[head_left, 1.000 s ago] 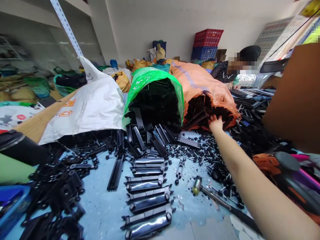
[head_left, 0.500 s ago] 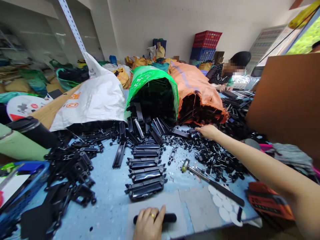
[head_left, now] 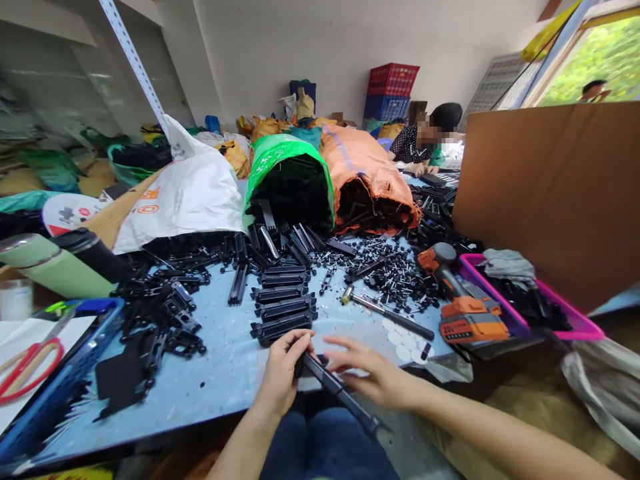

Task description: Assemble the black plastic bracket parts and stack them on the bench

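Near the table's front edge, my left hand [head_left: 284, 368] is closed on the upper end of a long black plastic part [head_left: 343, 393], which slants down to the right over my lap. My right hand [head_left: 367, 370] is beside that part, its fingers spread; whether a fingertip touches it is unclear. Just beyond my hands a stack of black parts [head_left: 283, 310] lies in rows on the blue table [head_left: 225, 373]. A hammer [head_left: 390, 315] with a brass-coloured head rests to the right of the stack, by some white discs [head_left: 400, 340].
White [head_left: 185, 200], green [head_left: 290, 150] and orange [head_left: 370, 160] sacks stand behind piles of black parts. An orange-black power drill [head_left: 465, 307] and a pink tray [head_left: 590, 327] are right, scissors [head_left: 35, 367] left. A person [head_left: 425, 140] works beyond, near a cardboard sheet [head_left: 545, 193].
My right hand has come back from the pile near the orange sack to beside my left hand. My left hand has lifted off the table mat and now holds a long part. The view has shifted right.
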{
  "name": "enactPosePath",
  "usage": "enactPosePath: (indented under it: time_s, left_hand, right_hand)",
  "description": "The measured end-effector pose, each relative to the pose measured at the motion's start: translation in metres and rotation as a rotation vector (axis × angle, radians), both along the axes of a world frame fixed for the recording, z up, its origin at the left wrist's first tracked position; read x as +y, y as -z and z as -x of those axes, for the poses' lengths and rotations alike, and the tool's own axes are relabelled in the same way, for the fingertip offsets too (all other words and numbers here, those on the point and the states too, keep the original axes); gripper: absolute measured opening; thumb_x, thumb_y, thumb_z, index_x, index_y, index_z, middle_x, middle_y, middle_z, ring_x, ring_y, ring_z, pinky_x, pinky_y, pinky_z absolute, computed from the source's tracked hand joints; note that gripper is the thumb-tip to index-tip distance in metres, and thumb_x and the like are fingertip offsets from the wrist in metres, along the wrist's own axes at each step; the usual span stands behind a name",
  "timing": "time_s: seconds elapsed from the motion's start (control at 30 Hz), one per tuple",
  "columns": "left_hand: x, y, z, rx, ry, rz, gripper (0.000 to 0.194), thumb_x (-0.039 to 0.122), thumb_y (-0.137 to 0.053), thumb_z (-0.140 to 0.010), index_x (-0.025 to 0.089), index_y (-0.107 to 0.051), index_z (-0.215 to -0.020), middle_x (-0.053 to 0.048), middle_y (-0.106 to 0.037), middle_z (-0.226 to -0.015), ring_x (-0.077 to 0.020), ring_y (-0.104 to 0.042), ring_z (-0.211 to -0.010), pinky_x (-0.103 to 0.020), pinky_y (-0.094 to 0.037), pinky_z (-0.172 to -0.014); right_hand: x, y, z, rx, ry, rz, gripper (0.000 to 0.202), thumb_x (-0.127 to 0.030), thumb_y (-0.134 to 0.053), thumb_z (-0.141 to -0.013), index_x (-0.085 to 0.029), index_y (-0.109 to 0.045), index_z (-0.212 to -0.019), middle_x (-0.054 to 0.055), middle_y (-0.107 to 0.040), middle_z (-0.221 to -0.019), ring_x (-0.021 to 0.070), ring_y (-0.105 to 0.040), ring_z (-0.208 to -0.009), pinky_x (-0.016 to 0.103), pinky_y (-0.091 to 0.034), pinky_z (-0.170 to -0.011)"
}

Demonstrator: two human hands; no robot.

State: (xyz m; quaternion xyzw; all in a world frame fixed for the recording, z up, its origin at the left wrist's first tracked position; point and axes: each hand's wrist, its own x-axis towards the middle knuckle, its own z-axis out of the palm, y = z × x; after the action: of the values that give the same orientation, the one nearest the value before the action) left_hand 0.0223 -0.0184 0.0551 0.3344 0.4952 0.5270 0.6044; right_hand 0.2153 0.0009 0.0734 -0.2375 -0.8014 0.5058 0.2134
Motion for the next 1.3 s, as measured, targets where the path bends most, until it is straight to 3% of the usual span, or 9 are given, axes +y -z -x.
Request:
enactPosePath:
  time_s: [0.13,0.2,0.27,0.37,0.5,0.63,0.73,1.07,1.3]
  left_hand:
    - [-0.018,0.012,-0.009,0.318,-0.161,-0.198,0.027,0.041,-0.056,-0.080,0.015,-0.059,-0.089,0.000,-0.058,-0.066,-0.0131,-0.056,-0.063,-0.026,-0.046,-0.068]
    - [-0.018,0.020,-0.008,0.415,-0.087,-0.300,0.033,0.041,-0.047,-0.086,0.017,-0.056,-0.105,-0.003,-0.060,-0.082,-0.0151,-0.058,-0.073,-0.029,-0.046,-0.074]
    - [-0.012,0.029,-0.001,0.556,0.044,-0.392,0.037,0.038,-0.038,-0.090,0.019,-0.047,-0.120,-0.007,-0.058,-0.101,-0.0177,-0.057,-0.089,-0.032,-0.044,-0.083]
    - [0.003,0.040,0.013,0.937,0.381,-0.487,0.033,0.032,-0.040,-0.089,0.020,-0.050,-0.118,-0.008,-0.056,-0.108,-0.0212,-0.050,-0.102,-0.037,-0.038,-0.091]
    - [0.015,0.045,0.015,1.261,0.666,-0.515,0.028,0.026,-0.038,-0.090,0.020,-0.052,-0.114,-0.008,-0.056,-0.104,-0.0210,-0.050,-0.099,-0.035,-0.039,-0.088]
    - [0.014,0.041,0.006,1.340,0.635,-0.495,0.033,0.043,-0.043,-0.087,0.020,-0.048,-0.110,-0.007,-0.055,-0.103,-0.0230,-0.050,-0.099,-0.036,-0.040,-0.086]
    - [0.010,0.040,0.004,1.374,0.573,-0.483,0.056,0.059,-0.061,-0.068,0.019,-0.046,-0.105,-0.006,-0.055,-0.097,-0.0262,-0.052,-0.092,-0.037,-0.042,-0.078]
    - [0.000,0.054,0.005,1.331,0.403,-0.488,0.038,0.043,-0.066,-0.069,0.020,-0.046,-0.092,-0.002,-0.057,-0.085,-0.0209,-0.056,-0.081,-0.031,-0.042,-0.069]
    - [0.008,0.037,-0.011,1.394,0.482,-0.490,0.057,0.062,-0.062,-0.064,0.018,-0.050,-0.099,-0.008,-0.056,-0.101,-0.0255,-0.052,-0.096,-0.038,-0.042,-0.082]
  right_hand:
    - [-0.002,0.012,-0.004,-0.181,-0.066,0.528,0.060,-0.058,-0.017,-0.091,-0.018,-0.037,-0.131,0.010,-0.062,-0.102,0.0151,-0.064,-0.071,0.030,-0.051,-0.066]
    - [0.000,0.013,-0.010,-0.347,-0.106,0.403,0.059,-0.061,-0.024,-0.089,-0.017,-0.047,-0.121,0.007,-0.065,-0.086,0.0162,-0.062,-0.065,0.029,-0.048,-0.062]
    - [0.003,0.014,-0.018,-0.498,-0.080,0.071,0.050,-0.059,-0.035,-0.087,-0.020,-0.053,-0.113,0.006,-0.065,-0.087,0.0189,-0.061,-0.073,0.031,-0.045,-0.068]
    - [0.008,0.022,-0.030,-0.659,-0.065,-0.380,0.039,-0.051,-0.036,-0.090,-0.023,-0.054,-0.111,0.007,-0.062,-0.096,0.0223,-0.058,-0.085,0.033,-0.040,-0.074]
    - [0.013,0.043,-0.034,-0.790,-0.043,-0.618,0.029,-0.043,-0.041,-0.090,-0.021,-0.055,-0.102,0.006,-0.060,-0.091,0.0213,-0.057,-0.082,0.029,-0.036,-0.067]
    - [0.012,0.053,-0.031,-0.836,0.026,-0.687,0.026,-0.043,-0.043,-0.090,-0.022,-0.054,-0.100,0.003,-0.058,-0.084,0.0181,-0.055,-0.074,0.027,-0.031,-0.059]
    - [0.008,0.051,-0.026,-0.822,0.074,-0.783,0.026,-0.042,-0.039,-0.092,-0.023,-0.053,-0.104,0.003,-0.057,-0.085,0.0176,-0.053,-0.074,0.028,-0.028,-0.059]
    - [0.013,0.032,-0.018,-0.750,0.111,-0.970,0.019,-0.034,-0.043,-0.091,-0.021,-0.054,-0.099,0.004,-0.054,-0.080,0.0176,-0.047,-0.074,0.031,-0.028,-0.061]
    - [0.019,0.067,-0.037,-0.675,0.123,-0.851,0.017,-0.034,-0.050,-0.087,-0.023,-0.058,-0.098,0.004,-0.059,-0.081,0.0197,-0.054,-0.074,0.031,-0.038,-0.062]
